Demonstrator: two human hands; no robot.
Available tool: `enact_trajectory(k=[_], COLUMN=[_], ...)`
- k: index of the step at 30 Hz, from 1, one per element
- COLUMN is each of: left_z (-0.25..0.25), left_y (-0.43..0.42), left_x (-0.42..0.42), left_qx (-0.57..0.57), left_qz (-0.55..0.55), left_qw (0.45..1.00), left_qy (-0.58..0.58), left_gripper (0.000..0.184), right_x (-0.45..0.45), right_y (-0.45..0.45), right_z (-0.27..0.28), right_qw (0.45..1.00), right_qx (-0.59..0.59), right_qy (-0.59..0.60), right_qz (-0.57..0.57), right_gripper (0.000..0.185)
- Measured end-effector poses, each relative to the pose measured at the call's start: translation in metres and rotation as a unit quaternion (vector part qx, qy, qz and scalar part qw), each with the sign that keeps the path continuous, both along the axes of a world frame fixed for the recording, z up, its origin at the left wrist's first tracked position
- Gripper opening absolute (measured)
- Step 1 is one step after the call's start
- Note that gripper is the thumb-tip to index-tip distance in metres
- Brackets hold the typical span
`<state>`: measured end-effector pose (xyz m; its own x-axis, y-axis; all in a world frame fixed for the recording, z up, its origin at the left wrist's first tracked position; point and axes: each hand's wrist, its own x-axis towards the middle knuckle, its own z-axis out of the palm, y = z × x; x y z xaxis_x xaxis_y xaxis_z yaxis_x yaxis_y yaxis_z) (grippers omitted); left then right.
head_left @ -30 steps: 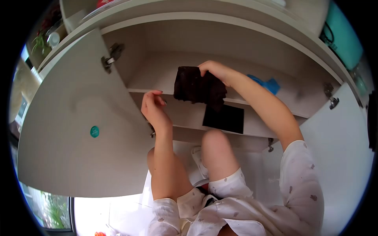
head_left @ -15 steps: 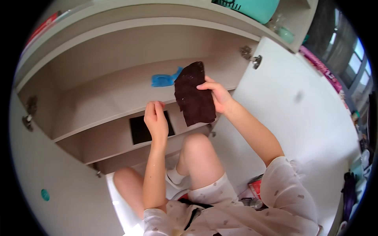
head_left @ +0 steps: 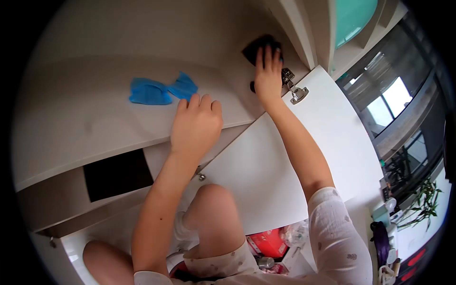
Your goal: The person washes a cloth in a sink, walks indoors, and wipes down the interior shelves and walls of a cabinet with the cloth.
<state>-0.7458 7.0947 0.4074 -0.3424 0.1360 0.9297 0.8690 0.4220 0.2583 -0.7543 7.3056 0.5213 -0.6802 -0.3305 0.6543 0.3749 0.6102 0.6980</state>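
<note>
My right hand [head_left: 269, 78] presses a dark, bunched cloth [head_left: 262, 46] against the cabinet's inner right wall, just above the door hinge. Its fingers lie over the cloth and hide part of it. My left hand [head_left: 195, 124] is closed, its fingers curled and its back towards me, at the front edge of the upper shelf [head_left: 95, 118]. The palm is hidden, and no object shows in it. Just beyond those fingers, a crumpled, thin blue piece [head_left: 151, 91], pinched in the middle like a bow, lies on the shelf.
A black flat panel [head_left: 118, 175] is in the lower compartment. The white right door [head_left: 266, 166] stands open, joined by a metal hinge [head_left: 298, 94]. Below it are a red box [head_left: 268, 243] and clear plastic. A teal container [head_left: 354, 19] sits on the shelving above.
My right hand has carried the cloth up and right, from in front of the shelf to the cabinet's side wall. My left hand has come to the shelf edge. The view has turned right and closer.
</note>
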Motion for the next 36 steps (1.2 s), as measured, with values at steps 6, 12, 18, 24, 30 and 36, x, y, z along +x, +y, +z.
enact_trajectory(k=[6, 12, 18, 24, 30, 36], left_z=[-0.005, -0.007, 0.002, 0.006, 0.007, 0.006], left_y=[0.027, 0.019, 0.019, 0.023, 0.023, 0.027], left_x=[-0.005, -0.002, -0.004, -0.004, -0.002, -0.005], left_qx=[-0.126, -0.199, -0.198, -0.216, -0.218, -0.198], left_qz=[0.050, 0.084, 0.085, 0.099, 0.085, 0.067], left_qw=[0.989, 0.975, 0.972, 0.966, 0.964, 0.971], left_qy=[-0.065, -0.055, -0.095, -0.105, -0.128, -0.118], left_gripper=[0.020, 0.028, 0.032, 0.037, 0.041, 0.041], right_x=[-0.065, -0.086, -0.023, -0.018, -0.058, -0.133], right_y=[0.063, 0.052, 0.049, 0.028, 0.065, 0.072], right_z=[0.044, 0.095, 0.095, 0.077, 0.086, 0.083], right_qw=[0.974, 0.936, 0.923, 0.899, 0.952, 0.960], right_qx=[0.168, 0.225, 0.159, 0.152, 0.157, 0.165], right_qy=[-0.047, -0.134, -0.182, -0.158, -0.147, -0.120], right_qz=[-0.146, -0.236, -0.298, -0.378, -0.219, -0.194], right_gripper=[0.035, 0.039, 0.044, 0.054, 0.053, 0.049])
